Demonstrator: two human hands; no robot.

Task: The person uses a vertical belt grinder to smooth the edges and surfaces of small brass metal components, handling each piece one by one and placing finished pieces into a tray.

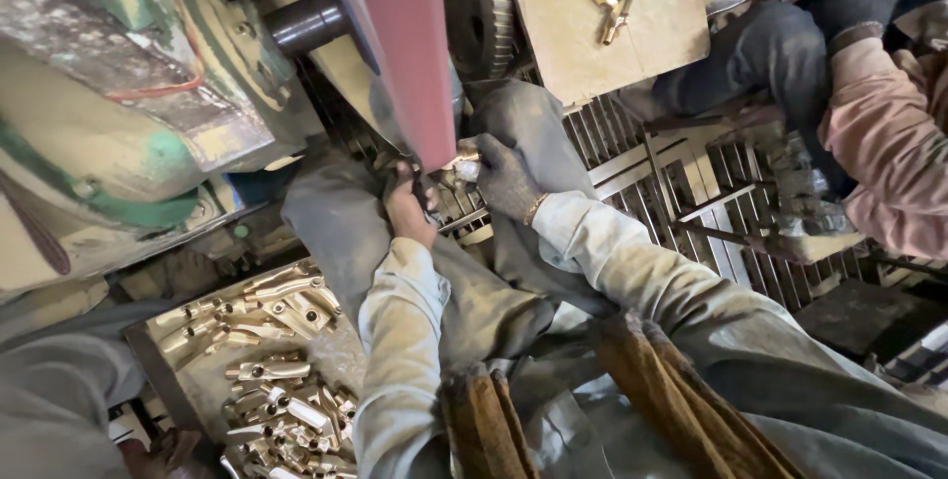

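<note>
While both hands clutch a brass part [462, 165] against the belt [410, 54] at centre frame, left hand [407, 207] bare, right hand [504, 178] gloved, grinding is underway; steady pressure needed.

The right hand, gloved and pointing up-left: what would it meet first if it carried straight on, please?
The right hand holds a small brass part; straight ahead it would likely meet the reddish sanding belt first, though depth is unclear.

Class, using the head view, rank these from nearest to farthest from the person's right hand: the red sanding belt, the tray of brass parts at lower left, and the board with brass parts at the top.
1. Red sanding belt, just left of the right hand.
2. Board with brass parts, above, at the top.
3. Tray of brass parts, far lower left.
</note>
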